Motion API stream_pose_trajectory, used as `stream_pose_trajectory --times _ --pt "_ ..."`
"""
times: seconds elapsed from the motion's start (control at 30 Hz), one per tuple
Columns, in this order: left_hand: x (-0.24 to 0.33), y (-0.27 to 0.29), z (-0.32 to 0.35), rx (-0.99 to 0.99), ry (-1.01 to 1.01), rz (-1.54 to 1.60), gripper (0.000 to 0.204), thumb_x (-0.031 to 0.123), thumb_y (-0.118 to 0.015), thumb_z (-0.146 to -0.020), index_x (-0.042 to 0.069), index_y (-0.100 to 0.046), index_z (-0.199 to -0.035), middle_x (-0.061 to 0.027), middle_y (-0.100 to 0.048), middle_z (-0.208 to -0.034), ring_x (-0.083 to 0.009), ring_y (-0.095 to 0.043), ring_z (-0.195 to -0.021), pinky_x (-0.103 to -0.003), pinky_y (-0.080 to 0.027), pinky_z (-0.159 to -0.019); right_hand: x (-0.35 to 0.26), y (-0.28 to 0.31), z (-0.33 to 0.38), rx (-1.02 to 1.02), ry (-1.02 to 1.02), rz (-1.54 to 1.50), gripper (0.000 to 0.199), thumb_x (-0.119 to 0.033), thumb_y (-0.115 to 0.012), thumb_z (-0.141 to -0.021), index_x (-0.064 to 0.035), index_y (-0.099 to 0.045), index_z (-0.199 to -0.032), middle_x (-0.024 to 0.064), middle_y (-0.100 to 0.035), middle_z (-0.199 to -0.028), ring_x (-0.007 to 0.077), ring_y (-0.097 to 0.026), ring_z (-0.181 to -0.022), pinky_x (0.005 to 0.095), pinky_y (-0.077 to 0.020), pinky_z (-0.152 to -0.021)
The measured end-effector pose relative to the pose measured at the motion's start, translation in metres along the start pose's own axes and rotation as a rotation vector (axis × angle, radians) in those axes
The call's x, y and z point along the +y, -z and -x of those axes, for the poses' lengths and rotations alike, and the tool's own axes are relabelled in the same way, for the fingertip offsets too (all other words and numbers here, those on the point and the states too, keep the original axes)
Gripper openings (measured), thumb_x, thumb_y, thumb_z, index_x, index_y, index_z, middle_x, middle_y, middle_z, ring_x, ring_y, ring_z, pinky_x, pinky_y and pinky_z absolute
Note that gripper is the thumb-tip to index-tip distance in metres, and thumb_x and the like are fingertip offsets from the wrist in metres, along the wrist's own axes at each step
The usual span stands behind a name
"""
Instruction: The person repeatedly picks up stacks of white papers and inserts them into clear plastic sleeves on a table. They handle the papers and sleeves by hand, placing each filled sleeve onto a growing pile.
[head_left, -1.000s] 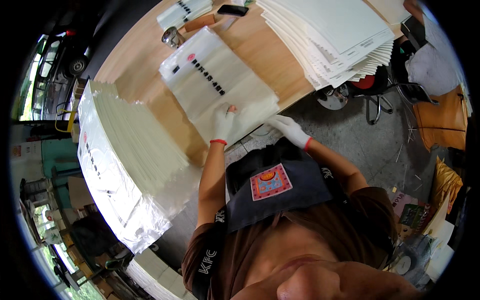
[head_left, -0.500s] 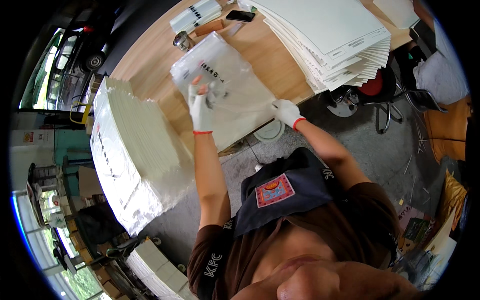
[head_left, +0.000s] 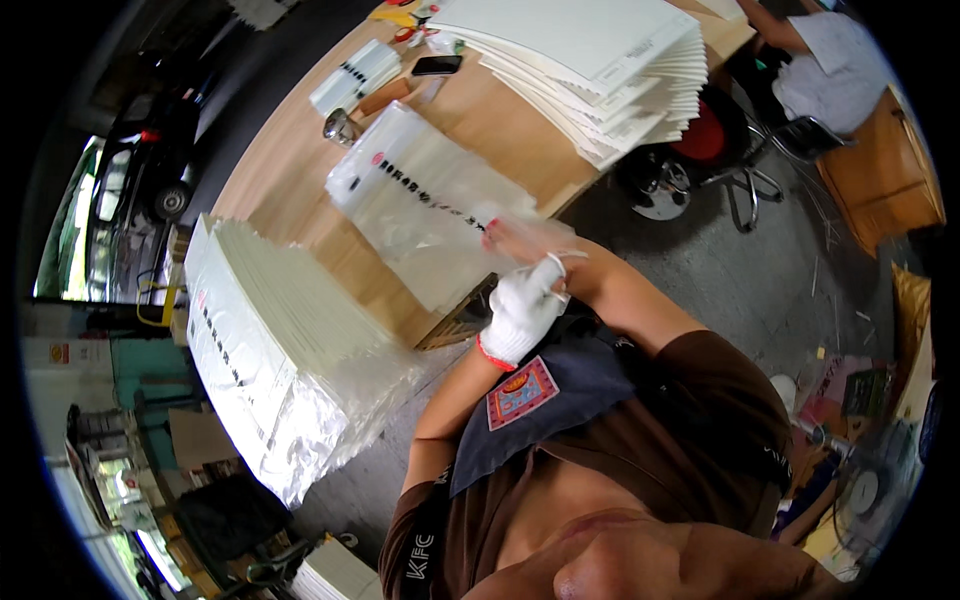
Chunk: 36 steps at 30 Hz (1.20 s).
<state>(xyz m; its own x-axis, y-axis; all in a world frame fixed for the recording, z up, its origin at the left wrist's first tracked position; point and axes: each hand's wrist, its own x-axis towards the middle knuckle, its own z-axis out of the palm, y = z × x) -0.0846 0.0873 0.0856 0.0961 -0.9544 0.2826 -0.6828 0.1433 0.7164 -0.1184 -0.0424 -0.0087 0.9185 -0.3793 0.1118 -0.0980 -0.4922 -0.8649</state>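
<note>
Your left hand [head_left: 520, 310] has its fingers curled, gripping the edge of the bag [head_left: 410, 215] on the tabletop [head_left: 285, 180]. Plastic veils your right hand [head_left: 494, 233]; I cannot tell its fingers' state.

The left hand [head_left: 520, 314] is gloved in white knit, banded red at the wrist. The translucent plastic bags [head_left: 390, 215] carry a red round emblem and black characters. The tabletop [head_left: 292, 190] has pale tan wood grain; the smartphone [head_left: 437, 65] is black. The apron [head_left: 592, 372] is slate blue, its patch [head_left: 522, 393] multicoloured with a pink border. The shirt [head_left: 700, 405] is brown.
</note>
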Motion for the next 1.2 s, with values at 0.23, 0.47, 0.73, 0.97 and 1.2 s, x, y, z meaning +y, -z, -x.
stream_pose_trajectory --times 0.23,0.47,0.73,0.97,1.2 --pt "-0.082 -0.039 0.001 0.163 -0.042 -0.015 0.019 0.006 -0.059 -0.085 0.008 -0.062 -0.104 -0.0186 -0.061 -0.08 -0.0311 -0.063 -0.073 -0.036 -0.049 -0.065 0.014 0.016 -0.014 -0.124 -0.062 0.441 0.028 -0.034 -0.056 -0.082 -0.0144 -0.065 -0.1 0.0072 -0.065 -0.1 0.0262 -0.061 -0.094 0.036 -0.0487 -0.079" --pt "-0.14 0.0 -0.016 0.299 0.41 0.457 0.029 0.005 -0.05 -0.091 0.001 -0.055 -0.119 -0.0112 -0.064 -0.103 -0.0134 -0.06 -0.071 -0.026 -0.049 -0.061 -0.081 0.18 0.057 0.605 0.627 1.256 0.02 -0.013 -0.063 -0.075 -0.0064 -0.064 -0.093 0.009 -0.062 -0.1 0.0258 -0.057 -0.099 0.0389 -0.0463 -0.087" --pt "-0.094 0.017 -0.107 0.08 0.281 0.618 0.042 0.027 -0.051 -0.095 -0.001 -0.049 -0.127 -0.0098 -0.06 -0.117 -0.0125 -0.06 -0.081 -0.027 -0.049 -0.073 -0.051 0.282 0.025 0.387 0.511 1.41 0.024 -0.025 -0.056 -0.084 -0.0119 -0.062 -0.103 0.0031 -0.065 -0.09 0.0194 -0.061 -0.082 0.0321 -0.0507 -0.071" --pt "-0.059 0.036 -0.14 0.049 0.45 1.362 0.039 0.028 -0.049 -0.093 0.003 -0.052 -0.122 -0.0152 -0.06 -0.114 -0.0189 -0.062 -0.08 -0.032 -0.053 -0.07 -0.134 0.19 0.042 0.262 0.713 1.368 0.021 -0.025 -0.06 -0.074 -0.0105 -0.063 -0.088 0.0021 -0.062 -0.078 0.0155 -0.059 -0.073 0.032 -0.0461 -0.061" --pt "-0.059 0.112 -0.084 0.166 0.597 0.91 0.024 0.012 -0.052 -0.085 -0.005 -0.06 -0.1 -0.0121 -0.065 -0.09 -0.0192 -0.065 -0.073 -0.03 -0.054 -0.067 -0.096 0.219 0.071 0.45 -0.162 0.779 0.053 -0.045 -0.054 -0.088 -0.0105 -0.052 -0.128 0.0076 -0.065 -0.078 0.0216 -0.061 -0.064 0.036 -0.0487 -0.057"
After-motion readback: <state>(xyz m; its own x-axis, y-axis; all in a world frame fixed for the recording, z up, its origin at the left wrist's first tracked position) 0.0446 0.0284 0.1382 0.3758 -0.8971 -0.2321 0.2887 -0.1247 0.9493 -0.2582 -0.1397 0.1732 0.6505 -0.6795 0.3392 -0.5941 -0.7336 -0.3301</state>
